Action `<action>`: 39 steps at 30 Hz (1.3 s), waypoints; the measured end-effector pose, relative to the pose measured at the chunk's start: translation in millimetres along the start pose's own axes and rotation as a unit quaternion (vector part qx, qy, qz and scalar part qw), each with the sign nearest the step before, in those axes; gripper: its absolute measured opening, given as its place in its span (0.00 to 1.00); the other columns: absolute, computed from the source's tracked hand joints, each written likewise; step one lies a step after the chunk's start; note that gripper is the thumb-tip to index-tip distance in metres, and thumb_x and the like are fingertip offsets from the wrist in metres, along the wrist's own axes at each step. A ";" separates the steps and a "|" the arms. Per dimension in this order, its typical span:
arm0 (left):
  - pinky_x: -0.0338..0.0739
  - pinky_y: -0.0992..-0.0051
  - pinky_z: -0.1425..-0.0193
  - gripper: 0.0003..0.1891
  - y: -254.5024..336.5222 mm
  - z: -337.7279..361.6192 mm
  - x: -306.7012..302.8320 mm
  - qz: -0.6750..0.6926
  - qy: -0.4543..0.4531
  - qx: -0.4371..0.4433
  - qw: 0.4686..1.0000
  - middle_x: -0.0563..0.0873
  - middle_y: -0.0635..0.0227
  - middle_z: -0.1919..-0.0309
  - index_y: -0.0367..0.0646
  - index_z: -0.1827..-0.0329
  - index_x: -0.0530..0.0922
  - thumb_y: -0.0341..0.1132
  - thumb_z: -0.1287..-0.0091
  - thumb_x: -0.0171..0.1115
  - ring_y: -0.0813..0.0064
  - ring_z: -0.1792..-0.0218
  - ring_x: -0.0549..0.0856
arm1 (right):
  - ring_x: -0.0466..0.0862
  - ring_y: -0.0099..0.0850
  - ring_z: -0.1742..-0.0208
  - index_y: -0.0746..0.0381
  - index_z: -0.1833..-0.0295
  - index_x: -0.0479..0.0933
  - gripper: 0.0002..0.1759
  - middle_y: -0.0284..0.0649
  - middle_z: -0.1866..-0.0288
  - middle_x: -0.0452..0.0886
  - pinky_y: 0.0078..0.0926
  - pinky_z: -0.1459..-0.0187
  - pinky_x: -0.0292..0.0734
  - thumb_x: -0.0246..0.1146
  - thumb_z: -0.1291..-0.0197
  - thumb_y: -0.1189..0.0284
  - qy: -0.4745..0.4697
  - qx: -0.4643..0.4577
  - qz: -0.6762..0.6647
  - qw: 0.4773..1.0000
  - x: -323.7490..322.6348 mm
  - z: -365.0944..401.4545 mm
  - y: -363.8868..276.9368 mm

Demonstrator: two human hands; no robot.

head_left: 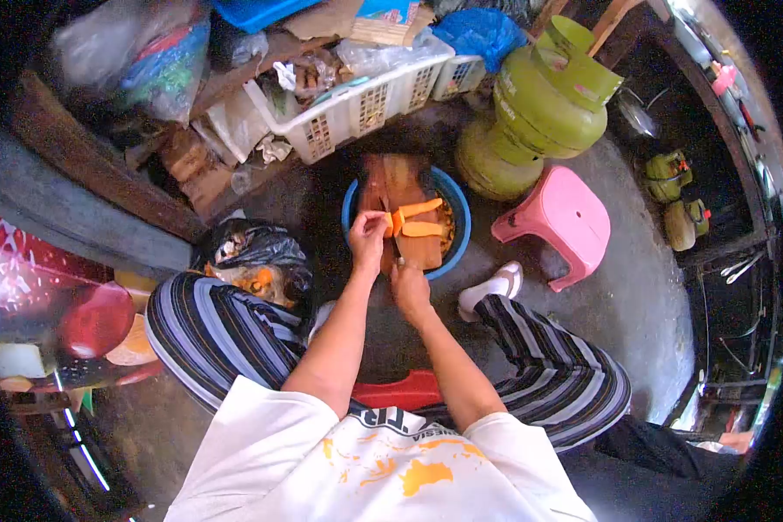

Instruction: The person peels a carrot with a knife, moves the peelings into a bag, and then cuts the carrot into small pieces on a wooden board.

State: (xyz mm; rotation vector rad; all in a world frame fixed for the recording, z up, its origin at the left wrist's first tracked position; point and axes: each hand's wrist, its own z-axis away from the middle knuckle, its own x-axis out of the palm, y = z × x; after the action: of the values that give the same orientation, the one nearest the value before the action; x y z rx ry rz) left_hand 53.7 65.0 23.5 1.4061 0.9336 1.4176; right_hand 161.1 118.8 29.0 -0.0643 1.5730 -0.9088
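Note:
A wooden cutting board (422, 252) lies across a blue basin (465, 217) on the floor in front of me. On the board are long orange carrot pieces (422, 229), and chopped orange bits (447, 228) show in the basin beside it. My left hand (370, 231) is closed, its fingertips pinching the near end of the carrot at the board's left side. Below it, my right hand (409, 285) is wrapped round the handle of a knife (399, 259). The blade points away from me, close to my left fingertips; much of it is hard to make out.
A black plastic bag (278, 252) with orange peelings sits at left by my knee. Behind the basin stands a white plastic basket (357, 117). Green gas cylinders (552, 96) and a pink stool (565, 217) stand to the right. A red low seat (398, 390) shows beneath me.

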 end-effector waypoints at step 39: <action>0.71 0.76 0.57 0.13 14.5 -2.0 -4.1 -0.228 -0.074 0.140 0.961 0.74 0.70 0.67 0.42 0.58 0.78 0.28 0.48 0.66 0.74 0.64 0.75 | 0.82 0.52 0.66 0.72 0.57 0.63 0.20 0.56 0.69 0.80 0.44 0.64 0.78 0.53 0.38 0.62 -0.033 0.013 0.054 0.998 -7.6 -7.5 -24.9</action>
State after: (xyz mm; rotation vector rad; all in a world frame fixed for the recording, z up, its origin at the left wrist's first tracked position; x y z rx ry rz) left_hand 50.2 56.8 35.8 1.3618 1.2970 0.8494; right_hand 145.3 109.4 49.0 0.0095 1.4886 -0.8350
